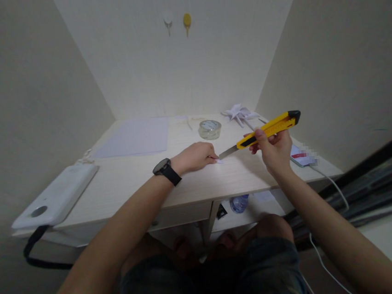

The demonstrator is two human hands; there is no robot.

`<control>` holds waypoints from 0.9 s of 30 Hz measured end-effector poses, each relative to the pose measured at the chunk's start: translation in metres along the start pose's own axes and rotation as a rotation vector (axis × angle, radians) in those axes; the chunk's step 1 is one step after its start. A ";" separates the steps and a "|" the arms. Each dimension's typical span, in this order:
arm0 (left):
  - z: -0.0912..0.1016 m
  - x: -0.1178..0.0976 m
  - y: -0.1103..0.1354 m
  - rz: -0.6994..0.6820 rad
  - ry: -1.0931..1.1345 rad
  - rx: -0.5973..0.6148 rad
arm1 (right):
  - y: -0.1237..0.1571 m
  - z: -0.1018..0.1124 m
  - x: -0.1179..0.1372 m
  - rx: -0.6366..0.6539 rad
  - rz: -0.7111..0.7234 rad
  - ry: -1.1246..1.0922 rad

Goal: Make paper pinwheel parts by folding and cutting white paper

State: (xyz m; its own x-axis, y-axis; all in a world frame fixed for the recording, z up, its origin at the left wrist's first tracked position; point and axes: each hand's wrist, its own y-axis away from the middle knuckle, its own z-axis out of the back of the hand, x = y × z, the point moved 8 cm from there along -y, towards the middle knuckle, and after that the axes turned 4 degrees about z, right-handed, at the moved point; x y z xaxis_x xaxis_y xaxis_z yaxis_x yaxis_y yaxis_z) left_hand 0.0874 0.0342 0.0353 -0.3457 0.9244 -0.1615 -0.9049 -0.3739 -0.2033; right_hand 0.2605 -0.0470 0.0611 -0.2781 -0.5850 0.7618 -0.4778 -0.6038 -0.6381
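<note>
My right hand [275, 151] grips a yellow and black utility knife [267, 130], its blade extended and pointing left and down. The blade tip is at a small piece of white paper [220, 161] on the pale desk [186, 185]. With fingers closed, my left hand [199, 156] pinches that paper at its left end, close beside the blade. Most of the paper is hidden by my fingers. A dark watch is on my left wrist.
Behind my hands stand a roll of clear tape [210, 129] and folded white paper shapes [239, 114]. White sheets [132, 137] lie back left. A white device [55, 195] sits at the left edge, a phone [302, 155] with a cable at the right. A bottle [239, 204] is below.
</note>
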 end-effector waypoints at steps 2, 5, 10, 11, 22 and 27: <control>0.000 0.001 0.000 0.001 0.011 0.000 | 0.000 -0.001 -0.001 0.016 -0.006 0.004; 0.000 0.000 0.001 0.009 0.069 -0.007 | 0.001 -0.003 -0.001 0.042 -0.007 0.017; -0.001 0.005 -0.005 0.130 0.284 -0.084 | -0.002 -0.004 0.003 0.058 0.019 0.072; -0.001 0.007 -0.006 0.163 0.316 -0.106 | -0.004 -0.004 0.004 0.068 0.027 0.081; 0.001 0.015 -0.005 0.302 0.357 -0.257 | 0.008 -0.052 -0.036 0.571 -0.240 0.104; 0.002 0.016 -0.004 0.278 0.302 -0.167 | 0.017 -0.052 -0.055 0.446 -0.332 0.108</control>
State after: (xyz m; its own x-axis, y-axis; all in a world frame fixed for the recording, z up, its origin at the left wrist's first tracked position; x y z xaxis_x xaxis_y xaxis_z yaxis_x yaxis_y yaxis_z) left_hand 0.0852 0.0512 0.0357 -0.4595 0.7328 -0.5018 -0.7270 -0.6349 -0.2615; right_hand 0.2244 0.0035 0.0141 -0.2681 -0.2804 0.9217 -0.1624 -0.9299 -0.3302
